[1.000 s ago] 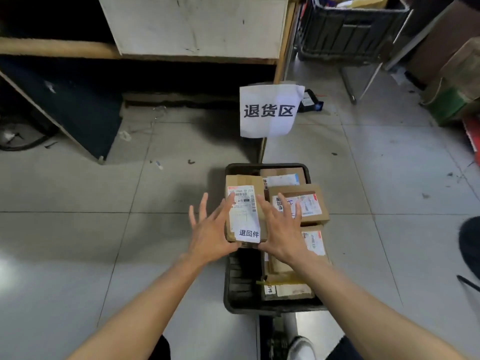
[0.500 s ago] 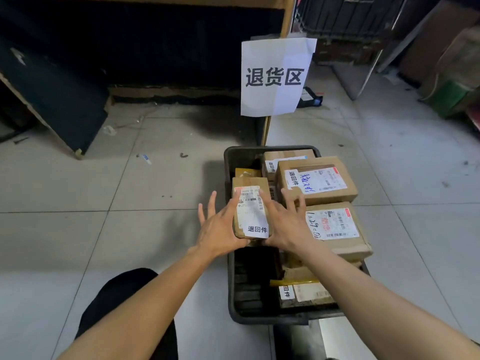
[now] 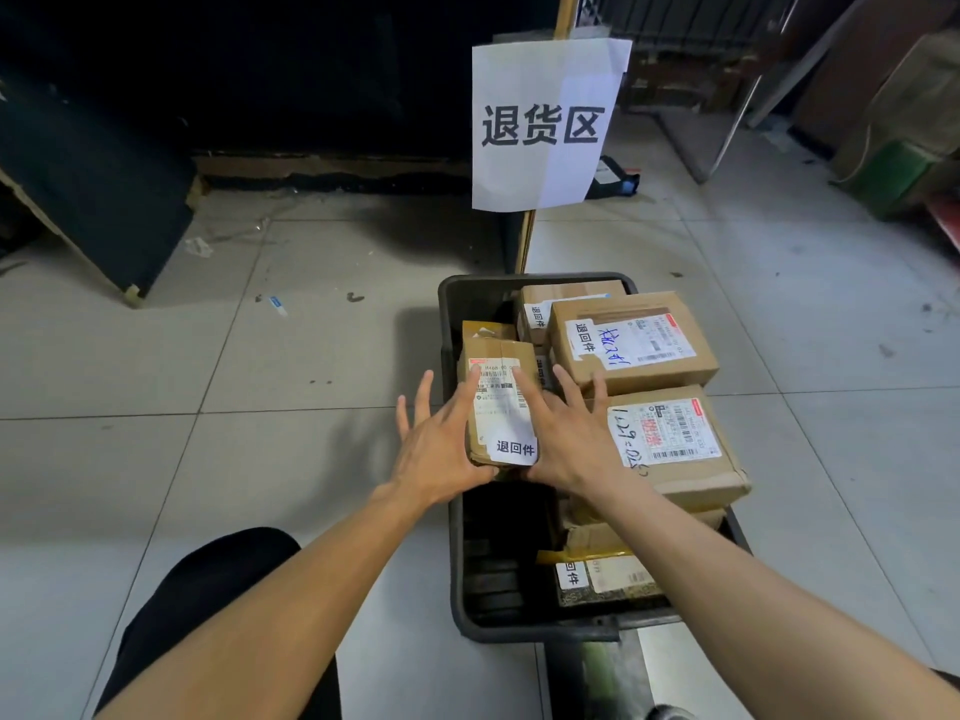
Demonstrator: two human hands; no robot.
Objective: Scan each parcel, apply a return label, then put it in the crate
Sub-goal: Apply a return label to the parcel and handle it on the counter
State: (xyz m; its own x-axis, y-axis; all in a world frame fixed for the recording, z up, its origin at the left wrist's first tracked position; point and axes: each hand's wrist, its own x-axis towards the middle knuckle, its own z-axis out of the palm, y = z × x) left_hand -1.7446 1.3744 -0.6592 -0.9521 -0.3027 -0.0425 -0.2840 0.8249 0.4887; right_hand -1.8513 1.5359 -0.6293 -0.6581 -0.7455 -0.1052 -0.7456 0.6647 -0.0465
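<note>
A small brown cardboard parcel (image 3: 500,407) with a shipping label and a white return label sits over the left side of the black crate (image 3: 457,563). My left hand (image 3: 439,449) presses its left side and my right hand (image 3: 569,444) its right side, fingers spread, so the parcel is clamped between both palms. Several other labelled parcels fill the crate's right half, among them a large box (image 3: 631,340) and another (image 3: 675,449) in front of it. The crate's near left part is bare and dark.
A white paper sign (image 3: 543,124) hangs on a wooden post behind the crate. A dark panel (image 3: 93,189) leans at the left. Grey floor tiles (image 3: 208,381) surround the crate. My dark-clad knee (image 3: 208,589) is at the lower left. Clutter and a green box (image 3: 893,179) stand at the far right.
The view has moved closer and lower toward the crate. Both hands have carried the parcel down to the crate's left side, still clamped between them.
</note>
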